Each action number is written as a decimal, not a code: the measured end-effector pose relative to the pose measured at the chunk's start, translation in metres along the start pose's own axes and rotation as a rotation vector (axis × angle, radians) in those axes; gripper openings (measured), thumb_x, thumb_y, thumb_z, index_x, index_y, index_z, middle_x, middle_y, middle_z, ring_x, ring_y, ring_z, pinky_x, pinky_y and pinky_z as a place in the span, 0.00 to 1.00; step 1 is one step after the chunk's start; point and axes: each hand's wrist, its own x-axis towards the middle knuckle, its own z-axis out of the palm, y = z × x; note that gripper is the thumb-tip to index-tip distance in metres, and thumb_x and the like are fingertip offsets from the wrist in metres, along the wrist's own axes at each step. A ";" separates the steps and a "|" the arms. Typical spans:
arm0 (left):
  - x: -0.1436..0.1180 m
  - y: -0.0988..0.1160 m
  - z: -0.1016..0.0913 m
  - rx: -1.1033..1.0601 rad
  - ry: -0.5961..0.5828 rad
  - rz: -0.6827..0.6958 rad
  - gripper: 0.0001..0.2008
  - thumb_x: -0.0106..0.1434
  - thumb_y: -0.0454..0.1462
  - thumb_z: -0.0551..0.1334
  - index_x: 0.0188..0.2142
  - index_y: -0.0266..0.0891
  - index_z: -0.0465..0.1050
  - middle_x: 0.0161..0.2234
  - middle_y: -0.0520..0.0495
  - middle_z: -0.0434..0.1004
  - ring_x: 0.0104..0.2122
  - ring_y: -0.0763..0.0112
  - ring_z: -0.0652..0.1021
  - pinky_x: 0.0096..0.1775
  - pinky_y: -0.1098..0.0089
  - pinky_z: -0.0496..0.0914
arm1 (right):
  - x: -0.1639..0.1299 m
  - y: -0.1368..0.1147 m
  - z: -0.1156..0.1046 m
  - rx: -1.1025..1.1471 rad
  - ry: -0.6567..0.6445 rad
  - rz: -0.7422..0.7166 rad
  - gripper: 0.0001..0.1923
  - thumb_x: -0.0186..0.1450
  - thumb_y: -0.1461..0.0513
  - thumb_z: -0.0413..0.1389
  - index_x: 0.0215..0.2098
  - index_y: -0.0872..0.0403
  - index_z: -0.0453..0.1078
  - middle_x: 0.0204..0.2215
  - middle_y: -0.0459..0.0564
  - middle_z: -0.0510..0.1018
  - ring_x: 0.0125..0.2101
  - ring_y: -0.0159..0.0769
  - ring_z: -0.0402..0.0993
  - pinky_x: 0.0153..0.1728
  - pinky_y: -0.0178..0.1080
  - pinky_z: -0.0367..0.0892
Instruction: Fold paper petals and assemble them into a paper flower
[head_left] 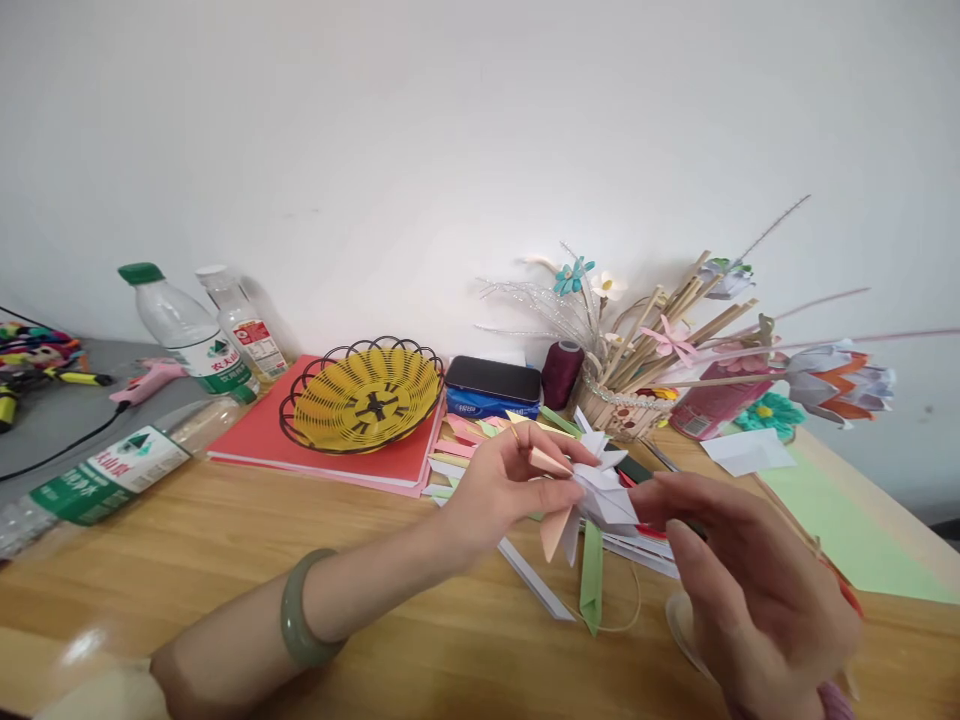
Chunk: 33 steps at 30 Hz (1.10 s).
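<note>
My left hand (502, 485), with a green bangle on its wrist, pinches a folded paper flower piece (592, 495) made of white, peach and green pointed strips. My right hand (750, 580) grips the same piece from the right side, fingers closed on its white petals. Both hands hold it just above the wooden table (225, 570). More folded paper strips (465, 445) in pink, green and white lie on the table right behind the hands.
A yellow wire basket (364, 395) sits on red folders. Water bottles (187, 335) stand and lie at the left. A blue box (491, 388), maroon thread spool (561, 372) and a stick holder with paper flowers (637, 385) stand behind. Light green sheet (847, 520) at right.
</note>
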 end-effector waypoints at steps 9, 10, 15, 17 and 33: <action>0.000 -0.003 -0.005 0.236 0.012 0.122 0.10 0.50 0.34 0.67 0.33 0.40 0.71 0.36 0.49 0.72 0.38 0.71 0.72 0.40 0.70 0.67 | 0.003 0.009 0.010 -0.010 -0.190 -0.005 0.22 0.59 0.64 0.58 0.51 0.45 0.63 0.35 0.46 0.75 0.32 0.32 0.71 0.33 0.35 0.69; 0.000 -0.003 -0.006 0.259 -0.013 0.143 0.10 0.51 0.35 0.67 0.34 0.40 0.72 0.37 0.49 0.72 0.38 0.70 0.72 0.40 0.70 0.67 | 0.004 0.010 0.009 -0.007 -0.188 -0.004 0.20 0.59 0.64 0.57 0.49 0.44 0.64 0.34 0.46 0.75 0.31 0.32 0.71 0.32 0.35 0.69; 0.002 -0.001 -0.008 0.384 -0.082 0.320 0.08 0.51 0.32 0.67 0.33 0.42 0.77 0.37 0.47 0.71 0.42 0.69 0.72 0.44 0.69 0.67 | 0.004 0.010 0.005 0.027 -0.182 0.065 0.18 0.58 0.60 0.58 0.47 0.46 0.67 0.32 0.47 0.74 0.30 0.33 0.69 0.30 0.36 0.69; 0.003 0.000 -0.008 0.405 -0.090 0.342 0.09 0.51 0.32 0.67 0.34 0.43 0.77 0.37 0.47 0.72 0.42 0.69 0.72 0.44 0.68 0.67 | 0.005 0.010 0.005 0.039 -0.175 0.088 0.18 0.58 0.59 0.58 0.47 0.46 0.67 0.31 0.47 0.73 0.29 0.33 0.68 0.29 0.36 0.69; 0.007 -0.007 -0.006 0.107 0.095 0.102 0.06 0.45 0.36 0.70 0.25 0.41 0.79 0.31 0.49 0.74 0.34 0.72 0.73 0.37 0.72 0.68 | 0.004 0.007 0.008 0.166 -0.117 0.167 0.21 0.58 0.62 0.58 0.50 0.46 0.65 0.35 0.48 0.76 0.29 0.33 0.72 0.29 0.37 0.72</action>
